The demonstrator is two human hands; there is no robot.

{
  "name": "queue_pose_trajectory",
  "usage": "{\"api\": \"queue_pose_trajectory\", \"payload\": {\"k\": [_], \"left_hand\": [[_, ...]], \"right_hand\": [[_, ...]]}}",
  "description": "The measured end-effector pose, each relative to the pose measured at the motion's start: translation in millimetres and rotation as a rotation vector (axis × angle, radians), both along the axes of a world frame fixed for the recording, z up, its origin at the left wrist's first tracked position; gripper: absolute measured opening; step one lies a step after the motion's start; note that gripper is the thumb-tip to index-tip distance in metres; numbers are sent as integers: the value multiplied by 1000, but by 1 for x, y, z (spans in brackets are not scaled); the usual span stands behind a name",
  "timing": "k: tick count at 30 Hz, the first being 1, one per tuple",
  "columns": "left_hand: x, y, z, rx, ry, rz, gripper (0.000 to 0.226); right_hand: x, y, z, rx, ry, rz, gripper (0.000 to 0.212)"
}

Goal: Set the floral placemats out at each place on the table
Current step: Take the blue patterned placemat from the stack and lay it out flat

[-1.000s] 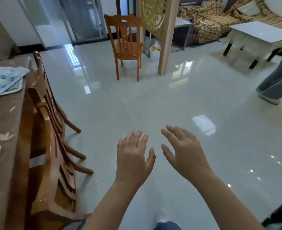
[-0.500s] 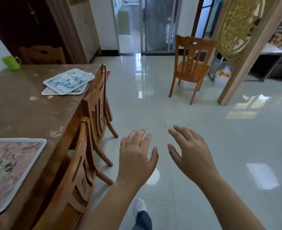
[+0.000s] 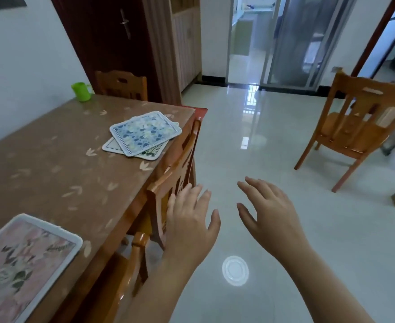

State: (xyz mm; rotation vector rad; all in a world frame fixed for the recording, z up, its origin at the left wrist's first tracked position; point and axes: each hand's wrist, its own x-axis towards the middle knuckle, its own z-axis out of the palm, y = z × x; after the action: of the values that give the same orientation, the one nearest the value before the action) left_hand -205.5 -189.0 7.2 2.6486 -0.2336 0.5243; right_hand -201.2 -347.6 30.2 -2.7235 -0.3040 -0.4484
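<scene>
A pink floral placemat (image 3: 21, 262) lies flat at the near left corner of the brown table (image 3: 59, 178). Farther along, near the table's right edge, a blue floral placemat (image 3: 145, 132) sits askew on top of another placemat (image 3: 151, 152) of which only the edges show. My left hand (image 3: 189, 224) hovers open over the floor beside the back of the nearer chair, holding nothing. My right hand (image 3: 268, 215) is open too, fingers spread, above the tiled floor to the right of the table.
Two wooden chairs (image 3: 175, 183) are tucked along the table's right side. Another chair (image 3: 122, 85) stands at the far end, with a green cup (image 3: 81, 91) on the table near it. A loose wooden chair (image 3: 359, 127) stands on the glossy floor at the right.
The view has swung left, from the open floor toward the table. The placemats and far end of the table have come into sight. Both hands stay open and raised in front of me.
</scene>
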Motion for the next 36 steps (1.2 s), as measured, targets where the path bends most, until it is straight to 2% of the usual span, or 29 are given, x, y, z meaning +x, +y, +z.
{"api": "queue_pose_trajectory", "payload": {"k": [18, 27, 36], "left_hand": [[239, -87, -6, 4, 14, 299, 39], [322, -34, -25, -3, -9, 503, 37], [435, 56, -42, -38, 3, 664, 37]], "right_hand": [[287, -70, -5, -7, -60, 367, 37], [402, -18, -25, -33, -48, 536, 39], [528, 84, -30, -53, -62, 686, 37]]}}
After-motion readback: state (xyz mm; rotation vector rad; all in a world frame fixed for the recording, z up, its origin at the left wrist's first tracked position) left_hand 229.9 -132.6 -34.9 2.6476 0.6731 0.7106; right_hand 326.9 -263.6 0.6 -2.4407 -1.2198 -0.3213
